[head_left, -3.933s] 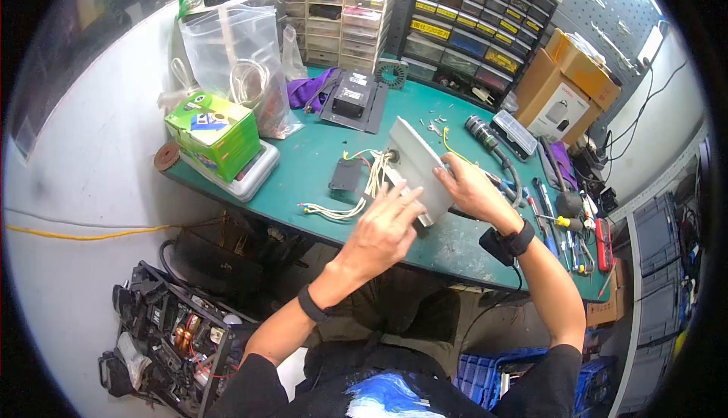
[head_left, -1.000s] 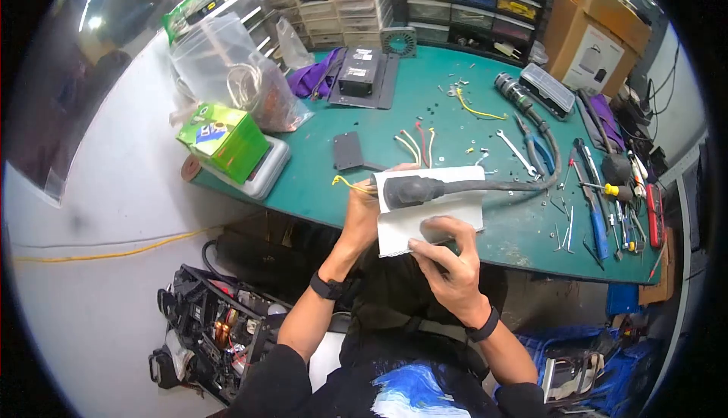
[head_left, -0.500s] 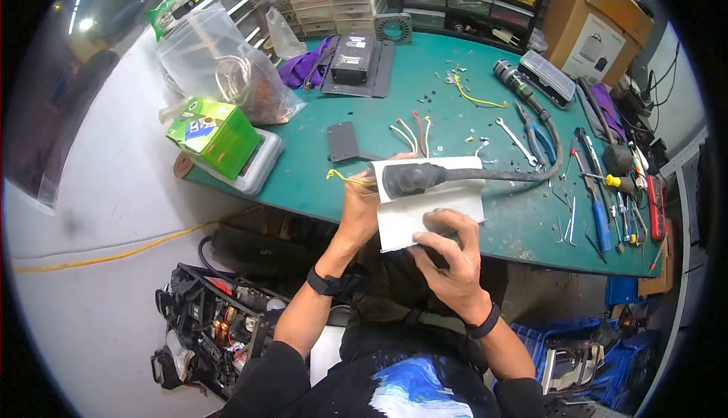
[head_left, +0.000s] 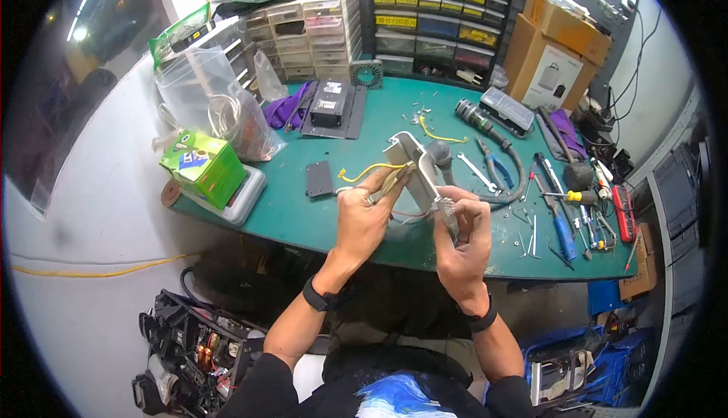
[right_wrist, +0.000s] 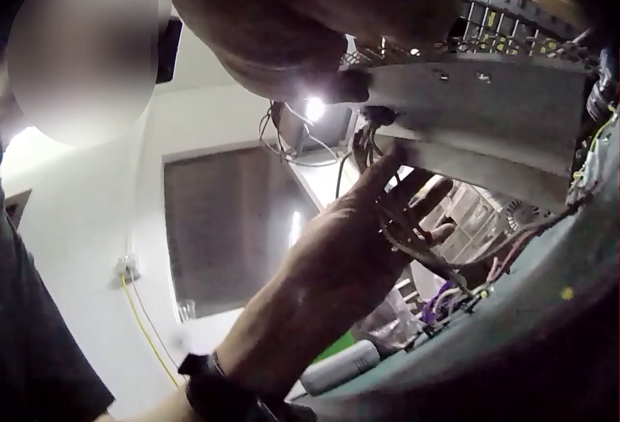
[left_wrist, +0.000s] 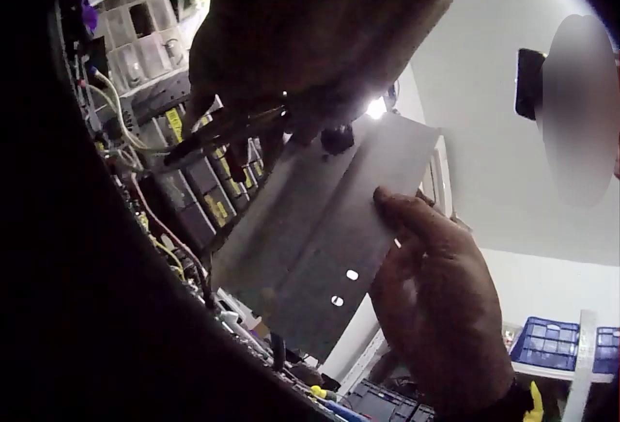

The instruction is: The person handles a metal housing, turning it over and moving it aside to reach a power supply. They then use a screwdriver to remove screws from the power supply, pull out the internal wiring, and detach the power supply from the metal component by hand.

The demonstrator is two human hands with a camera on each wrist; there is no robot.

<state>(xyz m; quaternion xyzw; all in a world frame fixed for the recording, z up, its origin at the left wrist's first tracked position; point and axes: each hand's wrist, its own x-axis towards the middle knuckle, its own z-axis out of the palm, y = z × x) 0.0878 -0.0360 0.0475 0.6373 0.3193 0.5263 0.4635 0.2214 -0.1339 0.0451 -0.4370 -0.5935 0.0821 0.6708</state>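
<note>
A bent light-grey metal panel is held up on edge over the front of the bench, a perforated strip along its near edge. My right hand pinches that near edge between thumb and fingers. On the panel's left face, my left hand grips a bundle of wires where they come through. A yellow wire sticks out leftward from these fingers. Behind the panel's right side shows a thick black cable. In the left wrist view, two oval holes appear in the panel.
A small dark plate lies left of the hands. Pliers, a wrench, a yellow-handled screwdriver and loose screws lie on the right. A green box stands at the left, with drawer cabinets behind.
The panel has turned from lying face up to standing on edge. My left hand has come from underneath to its left face, at the wires. My right hand has moved to its near edge.
</note>
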